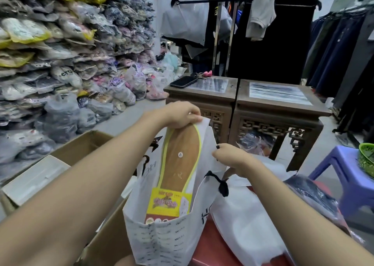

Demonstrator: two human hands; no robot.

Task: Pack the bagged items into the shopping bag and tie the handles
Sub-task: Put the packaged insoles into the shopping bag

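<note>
A white plastic shopping bag (162,239) with black print stands open in front of me. A bagged brown insole with a yellow edge and yellow label (180,170) sticks upright out of it. My left hand (180,114) pinches the top of that insole pack together with the bag's far edge. My right hand (230,158) grips the bag's right edge near its handle. A black drawstring loop (219,183) hangs below that hand. Whatever else lies in the bag is hidden.
An open cardboard box (85,150) holding a white tray sits at left. White bags (249,221) and a dark bagged item (311,194) lie on a red surface at right. Two carved wooden tables (279,111) stand ahead, a phone on one. Purple stool (344,170) at right; stacked packs at left.
</note>
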